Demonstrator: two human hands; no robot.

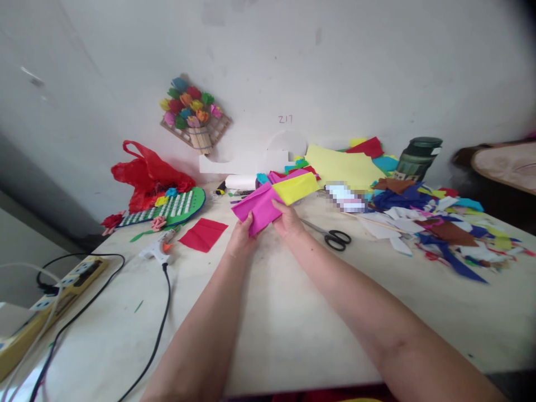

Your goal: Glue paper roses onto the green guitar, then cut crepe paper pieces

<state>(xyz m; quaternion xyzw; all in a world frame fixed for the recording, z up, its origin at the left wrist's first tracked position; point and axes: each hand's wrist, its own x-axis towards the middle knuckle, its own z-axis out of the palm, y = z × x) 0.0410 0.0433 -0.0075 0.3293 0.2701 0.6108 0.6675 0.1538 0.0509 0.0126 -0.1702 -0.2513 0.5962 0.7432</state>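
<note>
Above the table's middle, a magenta sheet of paper point(260, 205) is pinched between both hands. My left hand point(243, 235) grips its lower left edge, thumb on top. My right hand point(288, 219) holds the right side, with its fingers partly hidden. Just behind the sheet is a yellow piece of paper point(297, 188); I cannot tell whether it touches the right hand. Scissors with black handles point(337, 240) lie to the right of the right hand. A red square of paper point(204, 234) is flat on the table, left of the left hand.
A glue gun point(156, 250) trails a black cord toward a power strip point(69, 296) at left. A red plastic bag point(148, 173) and a green board point(184, 206) with flowers stand behind. At right are paper scraps point(452, 229), a phone point(345, 197) and a dark green bottle point(419, 159).
</note>
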